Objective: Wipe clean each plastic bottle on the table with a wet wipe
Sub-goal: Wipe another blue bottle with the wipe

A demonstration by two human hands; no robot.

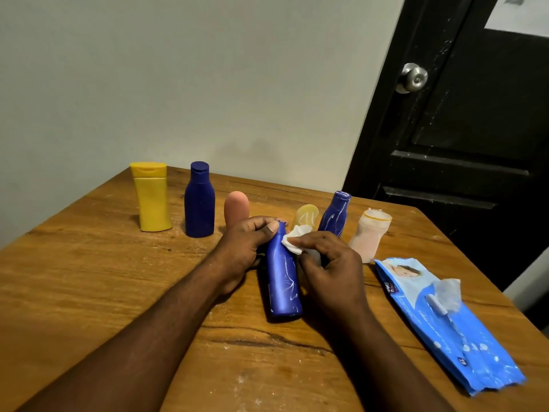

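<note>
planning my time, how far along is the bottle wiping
Likely done: yellow bottle and capped navy bottle, unstreaked. In hand: left hand holds the near blue bottle, right hand rubs near its neck with the wet wipe. Left: at least the streaked uncapped bottle and pale bottle.

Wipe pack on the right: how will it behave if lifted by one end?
The wipe pack looks soft and creased, so it would likely sag. Lying flat on the table, it should slide, not roll. Its loose wipe may pull out.

yellow bottle (152,200); dark blue bottle (199,203); white-streaked blue bottle (282,278); white wipe (292,245); blue wipes pack (463,331); brown wood-grain table (89,278).
</note>
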